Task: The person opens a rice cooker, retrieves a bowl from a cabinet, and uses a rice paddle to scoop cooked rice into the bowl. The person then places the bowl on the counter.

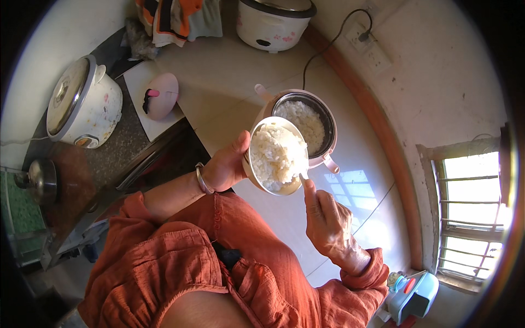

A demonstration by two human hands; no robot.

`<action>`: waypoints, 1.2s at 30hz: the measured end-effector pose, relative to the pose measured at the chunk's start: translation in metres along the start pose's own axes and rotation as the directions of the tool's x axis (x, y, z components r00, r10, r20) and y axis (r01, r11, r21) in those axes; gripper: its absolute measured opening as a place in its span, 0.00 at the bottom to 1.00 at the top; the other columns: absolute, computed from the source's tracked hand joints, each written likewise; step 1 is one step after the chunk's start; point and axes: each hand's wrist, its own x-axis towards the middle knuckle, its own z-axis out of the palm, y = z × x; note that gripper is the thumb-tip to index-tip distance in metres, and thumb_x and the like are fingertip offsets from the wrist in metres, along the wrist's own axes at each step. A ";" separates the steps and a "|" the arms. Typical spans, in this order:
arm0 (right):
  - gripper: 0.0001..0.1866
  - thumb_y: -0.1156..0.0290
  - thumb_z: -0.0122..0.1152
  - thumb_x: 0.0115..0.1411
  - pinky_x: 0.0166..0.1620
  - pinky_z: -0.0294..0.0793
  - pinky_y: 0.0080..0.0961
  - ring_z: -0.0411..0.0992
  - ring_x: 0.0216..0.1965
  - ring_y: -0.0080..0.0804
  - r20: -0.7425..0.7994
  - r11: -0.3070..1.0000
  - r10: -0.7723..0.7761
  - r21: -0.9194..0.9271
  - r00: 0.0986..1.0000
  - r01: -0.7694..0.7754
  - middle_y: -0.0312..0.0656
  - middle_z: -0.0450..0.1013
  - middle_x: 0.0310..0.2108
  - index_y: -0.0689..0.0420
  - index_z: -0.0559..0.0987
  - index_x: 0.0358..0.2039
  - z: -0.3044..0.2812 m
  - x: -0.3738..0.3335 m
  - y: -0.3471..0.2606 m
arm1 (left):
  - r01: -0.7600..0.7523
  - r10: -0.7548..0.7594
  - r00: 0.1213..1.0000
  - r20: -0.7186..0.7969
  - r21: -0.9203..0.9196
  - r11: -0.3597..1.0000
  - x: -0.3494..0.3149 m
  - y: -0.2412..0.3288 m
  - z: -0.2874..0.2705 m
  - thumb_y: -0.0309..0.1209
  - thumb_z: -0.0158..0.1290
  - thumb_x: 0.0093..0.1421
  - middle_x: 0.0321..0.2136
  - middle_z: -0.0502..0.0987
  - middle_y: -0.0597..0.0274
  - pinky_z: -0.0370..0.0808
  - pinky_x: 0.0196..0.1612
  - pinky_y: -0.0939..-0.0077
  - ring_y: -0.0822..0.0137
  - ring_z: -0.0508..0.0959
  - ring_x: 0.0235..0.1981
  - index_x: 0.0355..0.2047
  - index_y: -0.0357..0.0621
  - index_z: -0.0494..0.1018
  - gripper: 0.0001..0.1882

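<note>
My left hand (227, 163), with a bracelet on its wrist, is closed on the rim and side of a white bowl (249, 164) heaped with cooked rice (277, 152). The bowl tilts slightly and overlaps the near left edge of a small pink rice cooker (332, 156). More white rice (306, 120) lies in the cooker's dark metal pot. My right hand (328, 218) grips a spoon-like utensil (302, 178) at the bowl's lower right edge. Only a short pale piece of it shows; its head is hidden, apparently in the rice.
A pink oval lid (163, 97) rests left on a white panel. Larger rice cookers stand at the far left (90, 109) and back (272, 30). A black cord (328, 46) runs from the wall socket behind the pink cooker. A barred window (470, 202) is at right.
</note>
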 end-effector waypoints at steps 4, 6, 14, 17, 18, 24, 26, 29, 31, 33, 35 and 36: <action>0.27 0.88 0.58 0.44 0.17 0.66 0.23 0.64 0.16 0.25 -0.046 0.999 0.034 0.010 0.998 -0.034 0.39 0.62 0.22 0.69 0.73 0.49 -0.003 0.007 0.004 | -0.001 0.001 1.000 0.023 -0.008 1.000 0.003 -0.005 -0.007 0.63 0.38 0.58 0.58 0.63 0.56 0.64 0.59 0.62 0.61 0.65 0.58 0.62 0.41 0.53 0.43; 0.24 0.86 0.60 0.47 0.21 0.68 0.24 0.68 0.18 0.29 -0.064 0.944 0.225 0.260 0.972 -0.201 0.41 0.67 0.23 0.63 0.75 0.48 -0.014 0.016 0.006 | -0.017 0.020 0.999 0.038 -0.074 0.997 0.000 -0.013 -0.021 0.63 0.41 0.57 0.59 0.61 0.56 0.63 0.59 0.61 0.61 0.62 0.60 0.62 0.41 0.51 0.44; 0.24 0.87 0.61 0.45 0.21 0.66 0.24 0.66 0.18 0.26 -0.142 0.991 0.118 0.085 0.983 -0.107 0.39 0.66 0.21 0.63 0.77 0.46 -0.034 0.024 0.006 | -0.114 0.114 0.990 0.077 -0.007 0.993 -0.009 -0.010 -0.026 0.59 0.45 0.57 0.58 0.62 0.58 0.65 0.58 0.64 0.64 0.64 0.58 0.62 0.42 0.52 0.42; 0.22 0.85 0.61 0.44 0.18 0.63 0.21 0.62 0.16 0.23 -0.066 0.988 -0.104 -0.121 0.992 0.095 0.37 0.61 0.20 0.65 0.78 0.44 -0.024 0.026 0.002 | -0.094 0.091 0.994 0.068 0.041 0.995 -0.009 -0.003 -0.020 0.62 0.46 0.55 0.60 0.60 0.58 0.62 0.60 0.62 0.62 0.63 0.59 0.62 0.42 0.51 0.45; 0.21 0.85 0.61 0.44 0.18 0.64 0.21 0.61 0.16 0.22 -0.016 0.990 -0.081 -0.114 0.997 0.079 0.36 0.60 0.20 0.65 0.78 0.43 -0.022 0.024 -0.002 | -0.098 0.094 0.992 0.082 0.045 0.994 -0.008 -0.002 -0.018 0.62 0.46 0.55 0.60 0.60 0.58 0.62 0.59 0.63 0.62 0.63 0.59 0.62 0.43 0.52 0.45; 0.23 0.89 0.63 0.41 0.18 0.65 0.23 0.67 0.17 0.27 -0.225 0.990 0.036 0.139 0.974 -0.004 0.41 0.67 0.21 0.67 0.78 0.42 -0.028 0.031 0.008 | -0.202 0.217 0.970 0.105 -0.141 0.969 -0.011 -0.011 -0.018 0.50 0.59 0.51 0.58 0.60 0.60 0.65 0.58 0.69 0.66 0.63 0.58 0.62 0.43 0.47 0.47; 0.23 0.89 0.63 0.40 0.18 0.66 0.23 0.67 0.17 0.27 -0.250 0.994 0.036 0.106 0.968 -0.010 0.41 0.67 0.21 0.68 0.78 0.42 -0.029 0.033 0.008 | -0.210 0.226 0.968 0.105 -0.144 0.967 -0.012 -0.009 -0.014 0.47 0.63 0.48 0.58 0.59 0.61 0.63 0.59 0.68 0.66 0.61 0.59 0.63 0.43 0.47 0.50; 0.22 0.88 0.63 0.42 0.18 0.66 0.23 0.67 0.17 0.27 -0.232 0.997 0.032 0.069 0.972 -0.016 0.41 0.68 0.21 0.67 0.77 0.43 -0.024 0.031 0.008 | -0.215 0.225 0.973 0.059 -0.134 0.967 -0.016 -0.007 -0.012 0.45 0.67 0.44 0.58 0.59 0.62 0.62 0.60 0.68 0.67 0.60 0.59 0.63 0.44 0.47 0.53; 0.20 0.87 0.62 0.47 0.20 0.66 0.23 0.69 0.18 0.28 -0.183 0.998 0.056 0.045 0.981 -0.048 0.42 0.69 0.22 0.65 0.77 0.43 -0.020 0.028 0.005 | -0.228 0.232 0.972 0.037 -0.105 0.968 -0.017 -0.007 -0.011 0.45 0.68 0.42 0.59 0.59 0.61 0.62 0.60 0.67 0.65 0.61 0.60 0.63 0.44 0.47 0.54; 0.22 0.88 0.61 0.44 0.19 0.66 0.23 0.67 0.18 0.27 -0.190 1.000 0.009 0.028 0.982 -0.004 0.42 0.68 0.22 0.68 0.77 0.44 -0.012 0.026 0.005 | -0.251 0.254 0.966 0.044 -0.060 0.966 -0.015 -0.007 -0.011 0.46 0.68 0.41 0.60 0.58 0.59 0.63 0.61 0.63 0.63 0.61 0.60 0.63 0.44 0.47 0.56; 0.25 0.90 0.59 0.39 0.17 0.65 0.22 0.65 0.17 0.24 -0.204 1.000 -0.013 0.023 0.979 0.018 0.39 0.65 0.21 0.69 0.77 0.44 -0.003 0.024 0.001 | -0.288 0.290 0.957 0.027 -0.053 0.956 -0.014 -0.011 -0.011 0.43 0.69 0.41 0.59 0.59 0.62 0.61 0.60 0.67 0.66 0.61 0.59 0.63 0.45 0.47 0.55; 0.26 0.90 0.58 0.39 0.17 0.65 0.22 0.64 0.16 0.24 -0.185 0.999 -0.026 0.026 0.982 0.031 0.39 0.64 0.21 0.70 0.76 0.44 -0.001 0.023 -0.002 | -0.305 0.306 0.952 0.020 -0.049 0.951 -0.013 -0.014 -0.010 0.41 0.69 0.41 0.58 0.59 0.63 0.61 0.60 0.68 0.67 0.61 0.59 0.63 0.45 0.47 0.55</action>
